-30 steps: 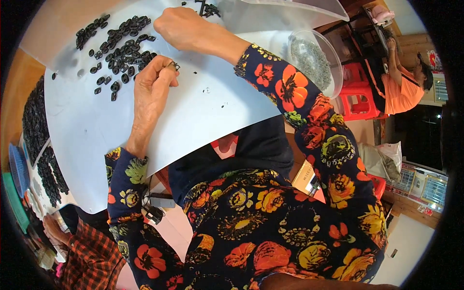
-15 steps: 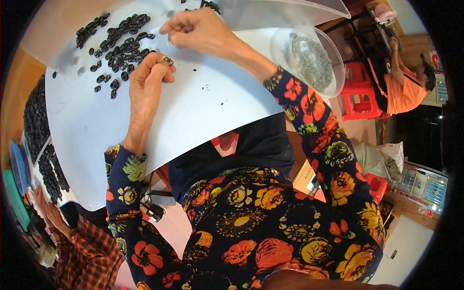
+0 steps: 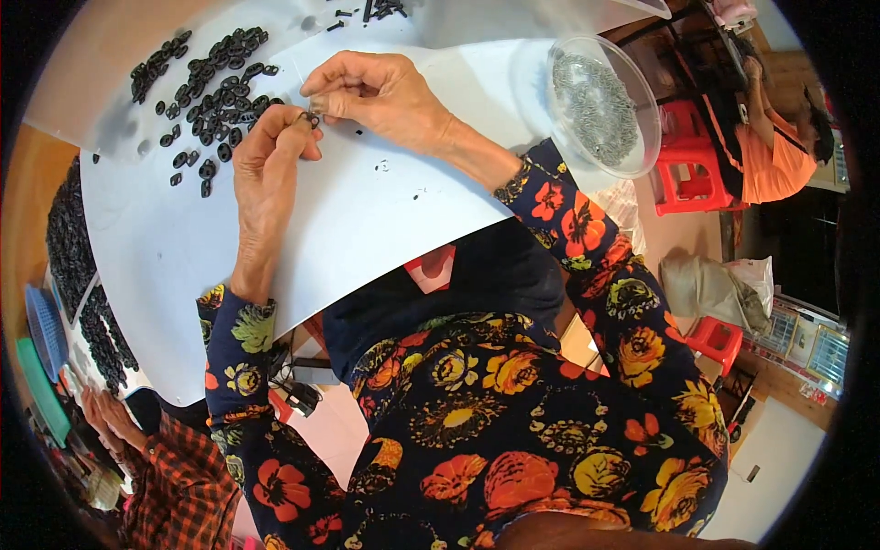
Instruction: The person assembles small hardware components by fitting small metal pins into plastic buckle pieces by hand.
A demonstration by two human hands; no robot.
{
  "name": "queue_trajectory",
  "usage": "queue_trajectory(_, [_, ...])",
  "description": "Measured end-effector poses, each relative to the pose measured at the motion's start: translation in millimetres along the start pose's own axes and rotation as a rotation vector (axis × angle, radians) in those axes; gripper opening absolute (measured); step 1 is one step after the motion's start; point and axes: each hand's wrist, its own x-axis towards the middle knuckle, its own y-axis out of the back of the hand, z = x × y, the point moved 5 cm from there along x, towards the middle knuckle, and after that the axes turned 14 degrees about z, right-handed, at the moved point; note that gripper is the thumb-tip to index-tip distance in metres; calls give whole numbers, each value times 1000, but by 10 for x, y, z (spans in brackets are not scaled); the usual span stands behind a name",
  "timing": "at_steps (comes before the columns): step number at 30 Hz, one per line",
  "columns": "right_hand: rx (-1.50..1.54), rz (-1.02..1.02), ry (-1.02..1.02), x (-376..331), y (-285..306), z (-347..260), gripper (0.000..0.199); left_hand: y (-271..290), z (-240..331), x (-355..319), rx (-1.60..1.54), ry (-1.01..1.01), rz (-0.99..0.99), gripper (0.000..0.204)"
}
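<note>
Over the white table [image 3: 367, 247], my two hands meet at the fingertips. My left hand [image 3: 268, 160] is closed in a pinch on a small black plastic part [image 3: 312, 119], mostly covered by the fingers. From the right, my right hand [image 3: 390, 99] comes up against that part with thumb and forefinger pressed together. Whatever those right fingertips grip is too small to make out. Just left of my left hand lies a loose spread of similar black plastic parts [image 3: 220, 110], oval with holes.
A clear round tub [image 3: 596, 105] of small metal pins stands at the table's right. Longer black pieces [image 3: 380, 11] lie at the far edge. Dark parts [image 3: 78, 257] are heaped at the left, near another person's hands [image 3: 110, 417]. A second person [image 3: 775, 156] is by red stools [image 3: 687, 174].
My right hand has come down and inward from above the table to touch the part in my left hand. My left hand has shifted slightly left; its pinch stays.
</note>
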Motion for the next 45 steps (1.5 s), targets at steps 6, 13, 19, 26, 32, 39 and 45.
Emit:
queue_trajectory(6, [7, 9, -10, -20, -24, -22, 20, -3, 14, -12, 19, -5, 3, 13])
queue_trajectory(13, [-7, 24, 18, -42, -45, -44, 16, 5, -23, -6, 35, -29, 5, 11])
queue_trajectory(19, [-31, 19, -10, -14, -57, -37, 11, 5, -15, -3, -35, -5, 31, 10])
queue_trajectory(26, [-84, -18, 67, -15, -39, -40, 17, -17, 2, -11, 2, -43, -12, 10])
queue_trajectory(32, [-51, -16, -52, -9, -65, -50, 17, 12, -29, 4, -52, -36, 6, 10])
queue_trajectory(39, [-26, -1, -17, 9, -43, -13, 14, -14, 22, -7, -40, -33, 8, 12])
queue_trajectory(45, [8, 40, -63, -27, -58, 8, 15, -53, 24, -29, -55, -39, -4, 13])
